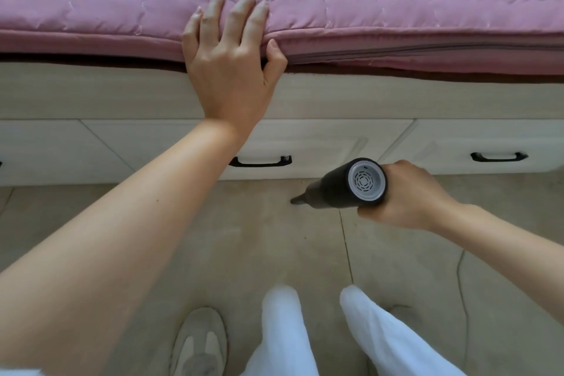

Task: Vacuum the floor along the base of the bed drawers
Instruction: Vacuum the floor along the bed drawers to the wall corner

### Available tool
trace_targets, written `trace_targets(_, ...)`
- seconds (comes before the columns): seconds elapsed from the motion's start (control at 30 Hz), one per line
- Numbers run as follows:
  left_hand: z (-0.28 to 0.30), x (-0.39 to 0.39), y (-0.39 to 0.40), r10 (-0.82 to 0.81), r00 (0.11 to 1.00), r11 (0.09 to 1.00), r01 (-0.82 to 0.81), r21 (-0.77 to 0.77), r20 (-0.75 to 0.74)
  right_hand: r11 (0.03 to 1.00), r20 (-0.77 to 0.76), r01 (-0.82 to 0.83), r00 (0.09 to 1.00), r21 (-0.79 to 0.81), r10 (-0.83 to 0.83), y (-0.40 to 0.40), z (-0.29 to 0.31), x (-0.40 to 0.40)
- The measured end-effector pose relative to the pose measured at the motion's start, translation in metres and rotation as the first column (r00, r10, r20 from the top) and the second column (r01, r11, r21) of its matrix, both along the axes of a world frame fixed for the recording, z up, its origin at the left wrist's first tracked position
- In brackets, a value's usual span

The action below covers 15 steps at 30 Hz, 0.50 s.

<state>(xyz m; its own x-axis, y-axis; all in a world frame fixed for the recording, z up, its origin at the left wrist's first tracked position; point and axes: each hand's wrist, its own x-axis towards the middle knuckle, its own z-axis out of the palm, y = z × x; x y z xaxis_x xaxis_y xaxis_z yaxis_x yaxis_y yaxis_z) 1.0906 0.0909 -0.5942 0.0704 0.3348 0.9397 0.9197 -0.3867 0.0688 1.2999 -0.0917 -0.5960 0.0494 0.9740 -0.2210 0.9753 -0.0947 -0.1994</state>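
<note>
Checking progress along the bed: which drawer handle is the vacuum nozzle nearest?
The middle drawer's black handle, partly hidden by the left forearm. The handheld vacuum nozzle points just right of it; the right drawer's handle lies farther off.

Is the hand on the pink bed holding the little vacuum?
No, the left hand only rests on the pink mattress edge; the right hand holds the black vacuum down by the floor.

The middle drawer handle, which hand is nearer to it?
Right. The right hand holds the handheld vacuum just beside the handle; the left hand rests above on the mattress edge.
</note>
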Motion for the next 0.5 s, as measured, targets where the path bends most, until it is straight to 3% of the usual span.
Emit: trace_targets(0.5,0.013,0.071,-0.014,-0.084,0.986,0.996,0.079,-0.043,-0.144,0.977,-0.027,-0.182,0.983,-0.116,0.18,-0.007,0.009,0.028)
